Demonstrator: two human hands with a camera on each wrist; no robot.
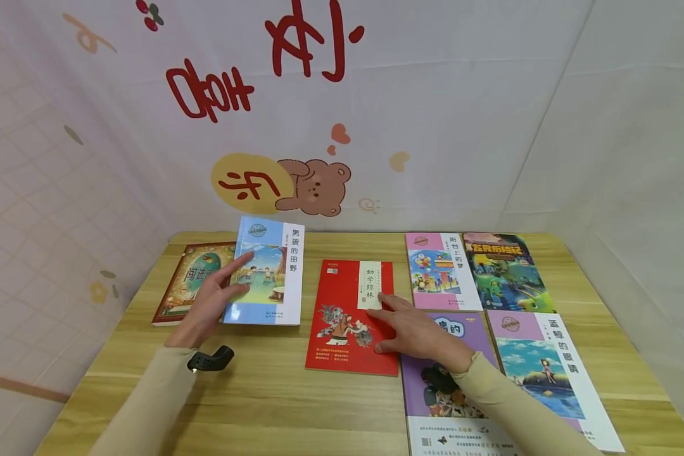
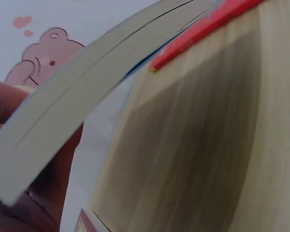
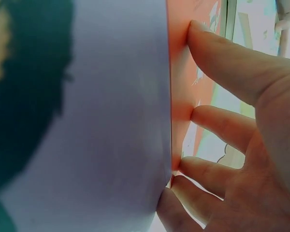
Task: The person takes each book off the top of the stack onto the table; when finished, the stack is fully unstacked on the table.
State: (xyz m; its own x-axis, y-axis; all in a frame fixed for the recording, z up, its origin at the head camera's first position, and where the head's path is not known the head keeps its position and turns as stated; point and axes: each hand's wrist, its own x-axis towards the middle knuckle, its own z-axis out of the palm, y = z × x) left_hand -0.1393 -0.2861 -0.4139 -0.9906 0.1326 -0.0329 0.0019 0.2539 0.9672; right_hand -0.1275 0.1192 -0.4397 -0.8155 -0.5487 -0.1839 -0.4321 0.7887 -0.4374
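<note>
My left hand [image 1: 211, 304] grips the left side of a blue-and-white paperback book [image 1: 268, 278], its thumb over the front cover. In the left wrist view, the paperback's page edges [image 2: 63, 101] run above the tabletop, with fingers [image 2: 53, 193] behind them and a broad shadow below. A red book [image 1: 342, 291] lies face up in the middle of the table. On its right part rests my right hand [image 1: 416, 329], fingers spread. The right wrist view has those fingertips [image 3: 199, 29] touching the red cover [image 3: 180, 72].
A brown-and-green book [image 1: 190, 282] lies behind the left hand. At right lie a purple book [image 1: 413, 392] under the right forearm, a pink-and-white book [image 1: 439, 272], a dinosaur book [image 1: 510, 272] and a lake-picture book [image 1: 553, 373]. A printed cloth [image 1: 444, 126] hangs behind the wooden table [image 1: 262, 411].
</note>
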